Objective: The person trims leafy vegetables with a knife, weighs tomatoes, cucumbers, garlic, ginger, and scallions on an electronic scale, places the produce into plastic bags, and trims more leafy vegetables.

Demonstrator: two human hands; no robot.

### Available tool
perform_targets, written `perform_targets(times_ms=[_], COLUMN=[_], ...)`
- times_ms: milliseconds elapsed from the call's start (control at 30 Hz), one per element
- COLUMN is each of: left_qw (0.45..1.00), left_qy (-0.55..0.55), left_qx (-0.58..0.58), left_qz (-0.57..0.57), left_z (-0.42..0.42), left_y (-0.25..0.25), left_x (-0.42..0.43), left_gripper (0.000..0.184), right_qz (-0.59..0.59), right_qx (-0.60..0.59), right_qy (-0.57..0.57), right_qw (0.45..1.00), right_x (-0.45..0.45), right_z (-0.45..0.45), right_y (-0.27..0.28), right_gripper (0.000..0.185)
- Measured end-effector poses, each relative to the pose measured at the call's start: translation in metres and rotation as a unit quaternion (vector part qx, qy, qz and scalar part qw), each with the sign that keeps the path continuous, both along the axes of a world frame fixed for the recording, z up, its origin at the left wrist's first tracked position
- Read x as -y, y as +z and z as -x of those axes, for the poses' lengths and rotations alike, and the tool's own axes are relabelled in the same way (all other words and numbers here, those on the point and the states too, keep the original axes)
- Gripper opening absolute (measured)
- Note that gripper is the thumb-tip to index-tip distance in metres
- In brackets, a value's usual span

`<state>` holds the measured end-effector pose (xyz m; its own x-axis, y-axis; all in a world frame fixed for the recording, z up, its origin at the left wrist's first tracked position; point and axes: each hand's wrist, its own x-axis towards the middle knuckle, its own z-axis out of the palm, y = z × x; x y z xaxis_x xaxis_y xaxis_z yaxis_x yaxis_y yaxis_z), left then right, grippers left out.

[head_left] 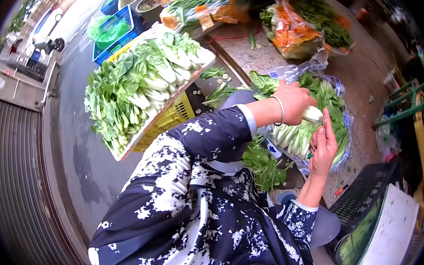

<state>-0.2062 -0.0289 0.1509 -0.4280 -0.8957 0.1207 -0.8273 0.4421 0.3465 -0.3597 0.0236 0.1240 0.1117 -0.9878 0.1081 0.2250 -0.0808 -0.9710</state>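
Observation:
My left hand [292, 104], with a bracelet at the wrist, is closed around a head of leafy greens. The pale cut base of the leafy greens [312, 114] sticks out toward my right hand, and leaves show on the other side. My right hand [323, 148] is beside that base, one finger extended up against it and the others curled. A small green bit shows at the curled fingers; what it belongs to is hidden. Below both hands lies an open plastic bag [340, 85] full of similar greens [292, 138].
On the left, a white tray [155, 112] of stacked greens rests on a yellow crate [168, 118]. Loose leaves [264, 165] lie near my feet. Behind are bagged vegetables [298, 28] and a blue crate [131, 19]. A black crate [361, 190] stands right.

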Motion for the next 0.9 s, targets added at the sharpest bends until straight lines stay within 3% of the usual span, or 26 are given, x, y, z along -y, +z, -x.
perform_targets(times_ms=[300, 367, 400, 433, 533, 600, 667, 733, 800, 833, 867, 900], left_qw=[0.999, 0.999, 0.991, 0.992, 0.994, 0.979, 0.963, 0.914, 0.901, 0.893, 0.922, 0.939], left_qy=[0.033, 0.02, 0.018, 0.02, 0.026, 0.086, 0.135, 0.196, 0.191, 0.201, 0.204, 0.217], left_qx=[-0.027, -0.049, -0.121, -0.12, -0.068, 0.009, 0.123, 0.26, 0.322, 0.392, 0.325, 0.262], left_qz=[0.016, 0.003, -0.045, -0.042, 0.084, 0.182, 0.197, 0.241, 0.219, 0.095, 0.058, -0.048], left_z=[-0.018, -0.022, -0.027, -0.033, -0.065, -0.103, -0.152, -0.201, -0.255, -0.278, -0.324, -0.326], left_y=[-0.003, 0.0, 0.007, 0.015, 0.034, 0.038, 0.049, 0.037, 0.014, -0.004, -0.072, -0.073], left_x=[-0.005, -0.007, -0.009, -0.011, -0.009, -0.004, -0.001, 0.002, -0.003, -0.004, -0.002, -0.013], left_gripper=[0.034, 0.035, 0.036, 0.036, 0.036, 0.035, 0.029, 0.027, 0.022, 0.017, 0.028, 0.044], right_qz=[0.049, 0.041, 0.004, -0.033, -0.02, -0.018, -0.063, -0.092, -0.053, -0.081, -0.113, -0.101], right_qx=[-0.063, -0.103, -0.07, -0.036, -0.001, -0.013, -0.025, -0.041, -0.067, -0.055, -0.051, -0.044], right_qy=[0.003, -0.069, -0.072, -0.076, -0.084, -0.097, -0.113, -0.122, -0.11, -0.114, -0.115, -0.118], right_qw=[0.997, 0.991, 0.995, 0.996, 0.996, 0.995, 0.991, 0.987, 0.99, 0.989, 0.985, 0.987], right_x=[0.007, 0.014, 0.022, 0.027, 0.026, 0.017, 0.015, 0.015, 0.018, 0.018, 0.015, 0.014], right_z=[-0.011, -0.007, 0.006, 0.02, 0.032, 0.032, 0.034, 0.036, 0.045, 0.041, 0.037, 0.036], right_y=[-0.006, -0.018, -0.025, -0.032, -0.029, -0.017, -0.016, -0.022, -0.059, -0.063, -0.065, -0.068], right_gripper=[0.041, 0.039, 0.039, 0.039, 0.04, 0.039, 0.039, 0.038, 0.038, 0.038, 0.039, 0.039])
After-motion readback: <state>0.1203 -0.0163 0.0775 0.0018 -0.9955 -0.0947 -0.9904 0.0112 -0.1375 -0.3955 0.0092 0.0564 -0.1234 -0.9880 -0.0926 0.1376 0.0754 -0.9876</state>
